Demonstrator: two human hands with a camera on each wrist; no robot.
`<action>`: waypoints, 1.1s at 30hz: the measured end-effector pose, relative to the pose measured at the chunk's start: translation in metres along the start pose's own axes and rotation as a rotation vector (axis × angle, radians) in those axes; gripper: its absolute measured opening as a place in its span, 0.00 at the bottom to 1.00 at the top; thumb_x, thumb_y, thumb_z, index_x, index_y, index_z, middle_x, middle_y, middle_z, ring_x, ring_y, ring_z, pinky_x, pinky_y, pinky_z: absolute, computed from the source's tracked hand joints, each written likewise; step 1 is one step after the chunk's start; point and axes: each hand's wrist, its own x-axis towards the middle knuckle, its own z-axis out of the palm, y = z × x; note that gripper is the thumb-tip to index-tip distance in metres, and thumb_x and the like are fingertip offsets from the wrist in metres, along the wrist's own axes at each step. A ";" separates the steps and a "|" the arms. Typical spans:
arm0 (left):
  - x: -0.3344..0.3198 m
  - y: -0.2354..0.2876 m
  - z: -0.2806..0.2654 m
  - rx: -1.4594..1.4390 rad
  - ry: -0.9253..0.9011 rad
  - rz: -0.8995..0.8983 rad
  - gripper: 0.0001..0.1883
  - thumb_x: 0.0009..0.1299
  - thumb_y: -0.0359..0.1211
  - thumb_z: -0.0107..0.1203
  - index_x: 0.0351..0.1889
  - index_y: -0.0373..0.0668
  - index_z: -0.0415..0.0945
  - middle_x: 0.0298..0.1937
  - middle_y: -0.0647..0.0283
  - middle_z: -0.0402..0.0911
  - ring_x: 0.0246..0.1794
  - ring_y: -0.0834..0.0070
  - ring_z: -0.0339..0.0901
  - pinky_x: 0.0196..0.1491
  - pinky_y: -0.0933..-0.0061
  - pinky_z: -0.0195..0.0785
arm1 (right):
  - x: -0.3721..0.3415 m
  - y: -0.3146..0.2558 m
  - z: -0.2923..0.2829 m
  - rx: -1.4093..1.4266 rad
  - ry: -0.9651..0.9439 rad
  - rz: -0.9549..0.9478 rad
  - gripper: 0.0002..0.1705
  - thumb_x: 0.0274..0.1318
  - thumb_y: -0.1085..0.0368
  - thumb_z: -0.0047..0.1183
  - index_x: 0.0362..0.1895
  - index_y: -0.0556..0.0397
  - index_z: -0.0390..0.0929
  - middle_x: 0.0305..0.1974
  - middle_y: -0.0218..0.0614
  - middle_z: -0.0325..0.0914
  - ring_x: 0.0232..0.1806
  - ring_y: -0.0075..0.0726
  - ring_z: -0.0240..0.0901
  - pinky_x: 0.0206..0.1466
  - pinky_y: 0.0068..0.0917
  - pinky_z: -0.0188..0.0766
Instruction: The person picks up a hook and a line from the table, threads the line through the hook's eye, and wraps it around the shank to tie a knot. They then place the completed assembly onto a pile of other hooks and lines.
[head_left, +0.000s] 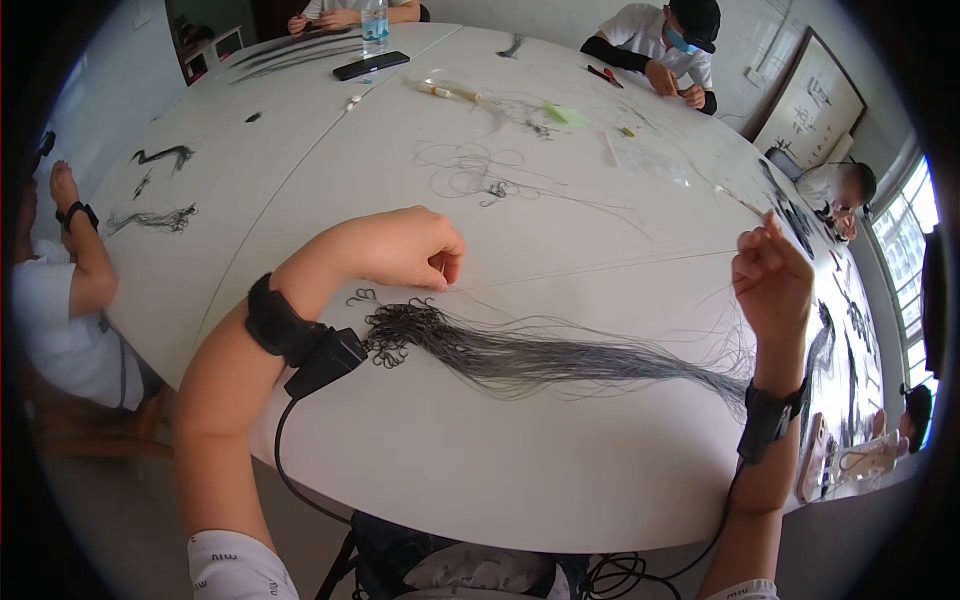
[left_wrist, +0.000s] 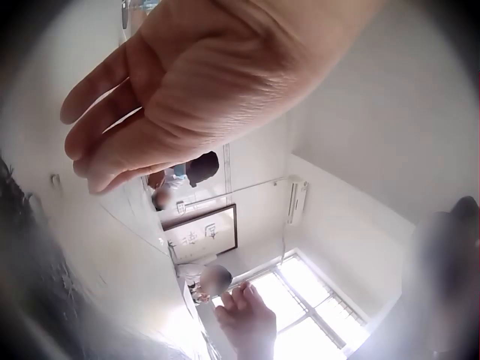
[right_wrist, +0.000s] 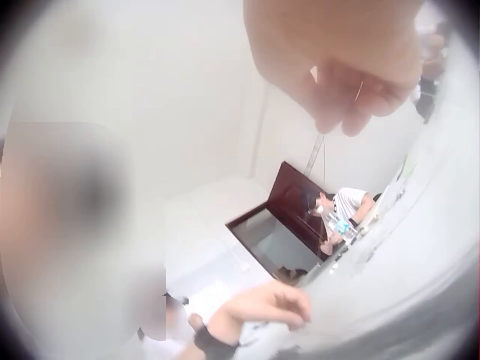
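Note:
My left hand [head_left: 400, 248] is held just over the table, thumb and fingertips pinching a thin fishing line. That line runs nearly straight across to my right hand [head_left: 775, 275], raised at the right with its fingers curled in a pinch on the line. In the left wrist view the line [left_wrist: 135, 225] leaves the fingertips of the left hand [left_wrist: 187, 97]. Below the stretched line lies a long bundle of dark lines [head_left: 540, 352]. A cluster of small dark fish hooks [head_left: 400, 325] forms its left end, close to the left wrist; its right end passes behind the right wrist.
Loose coiled line [head_left: 470, 170] lies farther in on the white table [head_left: 480, 450]. Beyond it are a green paper [head_left: 565, 114], a black phone [head_left: 371, 66] and a water bottle [head_left: 375, 25]. Several people sit round the edge. A cable [head_left: 280, 450] hangs from the left wrist camera.

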 end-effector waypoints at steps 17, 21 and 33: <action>-0.004 -0.017 -0.010 -0.066 -0.156 -0.178 0.06 0.57 0.29 0.59 0.29 0.35 0.77 0.25 0.63 0.78 0.25 0.79 0.73 0.29 0.77 0.68 | 0.003 -0.050 -0.062 -1.707 0.357 0.391 0.16 0.55 0.58 0.53 0.21 0.57 0.72 0.11 0.31 0.69 0.07 0.22 0.62 0.10 0.19 0.55; -0.006 -0.013 -0.014 -0.138 -0.182 -0.253 0.05 0.60 0.27 0.57 0.30 0.35 0.76 0.25 0.64 0.78 0.24 0.81 0.72 0.28 0.79 0.68 | 0.001 -0.046 -0.060 -1.915 0.376 0.594 0.19 0.50 0.56 0.57 0.22 0.61 0.72 0.13 0.37 0.72 0.10 0.31 0.69 0.11 0.25 0.61; -0.006 -0.011 -0.015 -0.134 -0.107 -0.257 0.08 0.63 0.31 0.56 0.33 0.34 0.75 0.27 0.65 0.78 0.24 0.82 0.73 0.27 0.79 0.68 | -0.007 -0.005 0.003 -1.997 0.126 0.156 0.16 0.44 0.58 0.61 0.24 0.61 0.75 0.22 0.45 0.76 0.26 0.42 0.74 0.31 0.33 0.68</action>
